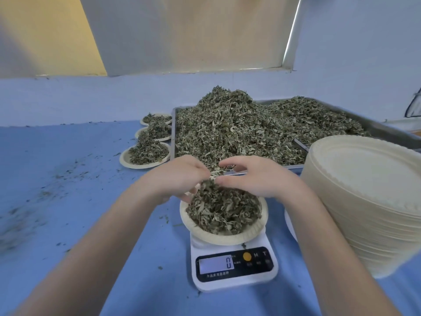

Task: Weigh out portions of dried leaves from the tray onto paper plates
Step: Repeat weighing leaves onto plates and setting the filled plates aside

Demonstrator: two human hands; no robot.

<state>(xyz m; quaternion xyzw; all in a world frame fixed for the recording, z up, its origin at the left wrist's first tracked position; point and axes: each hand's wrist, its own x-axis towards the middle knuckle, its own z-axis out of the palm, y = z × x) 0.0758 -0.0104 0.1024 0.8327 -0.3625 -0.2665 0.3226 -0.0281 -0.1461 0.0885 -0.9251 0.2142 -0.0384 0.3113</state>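
Note:
A paper plate heaped with dried leaves sits on a white digital scale whose display reads 0. Both hands hover over the plate's far side. My left hand holds a clump of leaves with curled fingers. My right hand pinches leaves at the top of the same clump, fingers bent. Behind them, a metal tray carries a big mound of dried leaves.
Three filled paper plates line up left of the tray. A tall stack of empty paper plates stands at the right, close to my right forearm. Leaf crumbs litter the blue tabletop on the left. A wall rises behind.

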